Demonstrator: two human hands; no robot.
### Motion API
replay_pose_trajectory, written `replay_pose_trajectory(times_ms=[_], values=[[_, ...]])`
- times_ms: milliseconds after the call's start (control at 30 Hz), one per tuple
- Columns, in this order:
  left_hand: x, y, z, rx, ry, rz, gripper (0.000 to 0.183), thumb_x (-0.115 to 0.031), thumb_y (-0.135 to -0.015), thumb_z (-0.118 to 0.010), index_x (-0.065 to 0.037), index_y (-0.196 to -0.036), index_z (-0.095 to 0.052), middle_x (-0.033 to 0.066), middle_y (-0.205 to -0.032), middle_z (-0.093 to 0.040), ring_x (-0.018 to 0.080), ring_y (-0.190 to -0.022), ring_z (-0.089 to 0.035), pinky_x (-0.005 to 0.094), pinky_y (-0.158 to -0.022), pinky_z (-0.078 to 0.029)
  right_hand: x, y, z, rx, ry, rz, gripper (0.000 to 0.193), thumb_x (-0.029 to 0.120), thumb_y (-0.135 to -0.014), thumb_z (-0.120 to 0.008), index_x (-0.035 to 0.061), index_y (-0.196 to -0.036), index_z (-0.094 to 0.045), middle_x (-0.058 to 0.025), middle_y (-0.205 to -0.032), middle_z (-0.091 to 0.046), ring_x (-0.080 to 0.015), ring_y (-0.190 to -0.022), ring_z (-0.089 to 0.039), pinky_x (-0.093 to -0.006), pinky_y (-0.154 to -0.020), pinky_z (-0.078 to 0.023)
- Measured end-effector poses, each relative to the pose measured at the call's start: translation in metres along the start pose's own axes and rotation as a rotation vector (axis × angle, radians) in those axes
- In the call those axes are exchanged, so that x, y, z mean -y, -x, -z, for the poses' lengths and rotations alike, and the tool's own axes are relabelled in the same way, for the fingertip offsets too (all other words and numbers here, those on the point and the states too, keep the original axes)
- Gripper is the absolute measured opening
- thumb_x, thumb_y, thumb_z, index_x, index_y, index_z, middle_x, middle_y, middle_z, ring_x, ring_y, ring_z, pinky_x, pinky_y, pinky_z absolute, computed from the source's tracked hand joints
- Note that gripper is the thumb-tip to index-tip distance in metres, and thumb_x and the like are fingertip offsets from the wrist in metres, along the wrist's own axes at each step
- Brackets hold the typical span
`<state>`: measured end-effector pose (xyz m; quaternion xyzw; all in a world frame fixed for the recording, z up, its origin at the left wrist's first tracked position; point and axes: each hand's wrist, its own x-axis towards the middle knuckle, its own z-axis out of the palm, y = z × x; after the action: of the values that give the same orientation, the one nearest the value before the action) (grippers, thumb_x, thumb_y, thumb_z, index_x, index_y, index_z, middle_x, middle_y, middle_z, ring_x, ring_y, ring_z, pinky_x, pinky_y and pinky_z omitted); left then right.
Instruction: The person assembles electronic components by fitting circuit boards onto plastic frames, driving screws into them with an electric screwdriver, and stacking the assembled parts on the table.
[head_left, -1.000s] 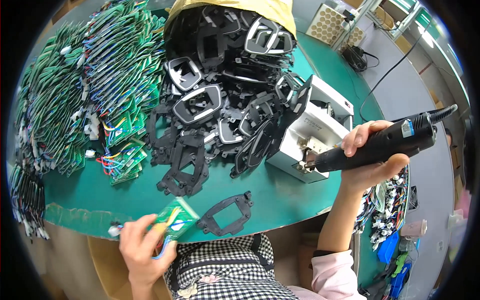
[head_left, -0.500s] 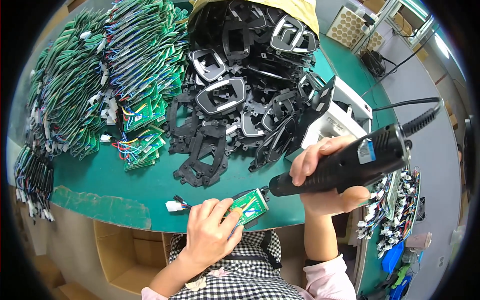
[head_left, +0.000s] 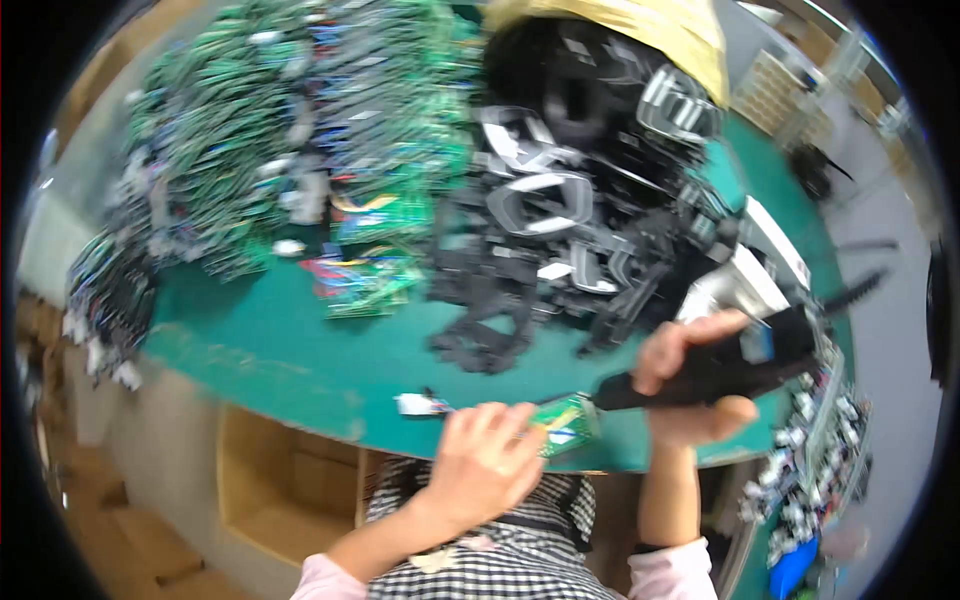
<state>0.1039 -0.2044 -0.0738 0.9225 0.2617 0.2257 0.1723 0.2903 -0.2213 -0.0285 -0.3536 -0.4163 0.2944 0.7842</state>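
My left hand (head_left: 490, 455) is closed over the left end of a small green circuit board (head_left: 566, 426) near the table's front edge. A white plug (head_left: 418, 404) on short wires sticks out to the left of these fingers. My right hand (head_left: 690, 385) grips a black electric screwdriver (head_left: 735, 365), held nearly level with its nose pointing left. That nose is close to the board's upper right corner; blur hides whether they touch. A dark piece partly showing beneath the board in the earlier frame is hard to make out now.
Wired green circuit boards (head_left: 215, 150) lie in long stacked rows at the left. Black and silver plastic frames (head_left: 540, 205) spill from a yellow bag (head_left: 640, 25). Behind the screwdriver stands a white device (head_left: 740, 285). Bundled cables with white plugs (head_left: 810, 470) lie right.
The whole view has swung, so the table and its contents appear further right and blurred. Both hands keep their grips on the circuit board and the electric screwdriver.
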Motion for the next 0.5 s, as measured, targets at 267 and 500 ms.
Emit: replay_pose_trajectory(times_ms=[267, 500], values=[[-0.017, 0.014, -0.016, -0.217, 0.035, -0.015, 0.011, -0.023, -0.067, -0.057, -0.013, -0.066, -0.052, 0.0052, -0.080, -0.046, 0.0238, -0.073, -0.043, 0.0369, -0.058, -0.033, 0.007, 0.001, 0.022, 0.451, -0.378, -0.018, 0.059, 0.048, -0.073, -0.062, -0.0006, -0.103, -0.050, -0.0117, -0.072, -0.052, -0.0181, -0.053, -0.045, -0.0250, -0.044, -0.039], [-0.003, 0.013, -0.029, -0.194, 0.067, -0.066, 0.015, -0.028, -0.067, -0.057, -0.014, -0.064, -0.053, 0.0051, -0.077, -0.047, 0.0231, -0.079, -0.044, 0.0380, -0.061, -0.034, 0.011, 0.000, 0.011, 0.354, -0.249, -0.087, 0.067, 0.051, -0.064, -0.069, -0.0010, -0.102, -0.052, -0.0144, -0.076, -0.053, -0.0208, -0.059, -0.049, -0.0271, -0.048, -0.040]])
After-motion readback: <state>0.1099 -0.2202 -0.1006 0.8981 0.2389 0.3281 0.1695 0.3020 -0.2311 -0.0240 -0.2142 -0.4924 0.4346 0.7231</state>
